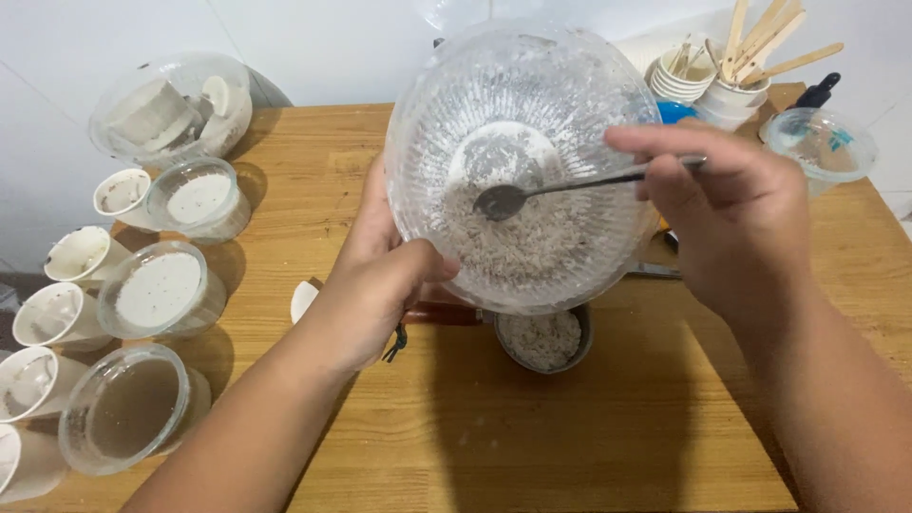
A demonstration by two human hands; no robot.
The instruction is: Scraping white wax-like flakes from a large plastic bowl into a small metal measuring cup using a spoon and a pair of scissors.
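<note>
Left hand [375, 285] clamped on tilted clear bowl [522, 161] above small grey cup [541, 339] mid-table; right hand [731, 218] pinching spoon [570, 185], scraping grainy mix. Likely spillage onto table [570, 437] if tipped further.

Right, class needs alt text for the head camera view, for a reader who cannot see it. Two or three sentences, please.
The left hand tilts a clear plastic bowl of grey grainy mix while the right hand scrapes inside it with a metal spoon. A small dark cup of the same mix sits below on the wooden table. Lidded tubs and paper cups line the left edge.
</note>
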